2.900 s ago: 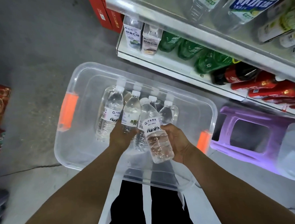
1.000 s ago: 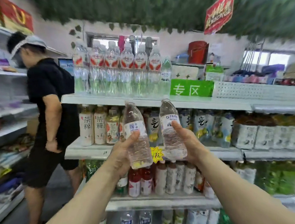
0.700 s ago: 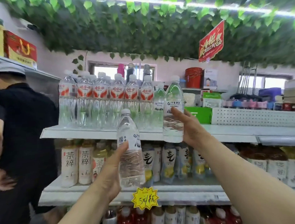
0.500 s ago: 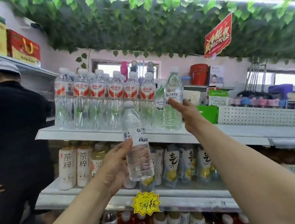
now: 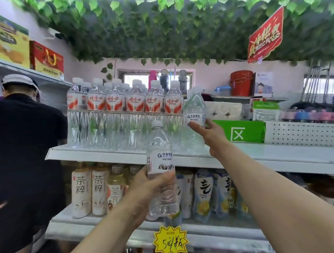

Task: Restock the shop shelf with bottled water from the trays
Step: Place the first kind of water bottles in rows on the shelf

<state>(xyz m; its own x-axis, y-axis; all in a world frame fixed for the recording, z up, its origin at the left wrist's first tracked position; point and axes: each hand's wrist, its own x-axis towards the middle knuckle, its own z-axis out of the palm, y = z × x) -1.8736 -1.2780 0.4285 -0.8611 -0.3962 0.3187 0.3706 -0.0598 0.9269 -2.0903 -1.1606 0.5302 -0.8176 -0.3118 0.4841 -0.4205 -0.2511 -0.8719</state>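
Note:
My left hand (image 5: pixel 144 192) grips a clear water bottle (image 5: pixel 160 161) with a white label, upright in front of the shelves. My right hand (image 5: pixel 208 133) reaches up to the top shelf (image 5: pixel 106 154), thumb and fingers on either side of a second, matching water bottle (image 5: pixel 195 109). That bottle stands at the right end of a row of red-labelled water bottles (image 5: pixel 123 109). Its base is hard to make out behind my hand and the other bottles.
A person in a black shirt (image 5: pixel 20 152) stands close on the left. Tea bottles (image 5: pixel 88 191) and other drinks fill the middle shelf, with a yellow price star (image 5: pixel 170 243) on its edge. A green sign (image 5: pixel 243 132) stands right of the water row.
I went from the tray on the floor up to the shelves with a bottle in each hand. My right hand lifted its bottle onto the top shelf; my left hand's bottle rose slightly.

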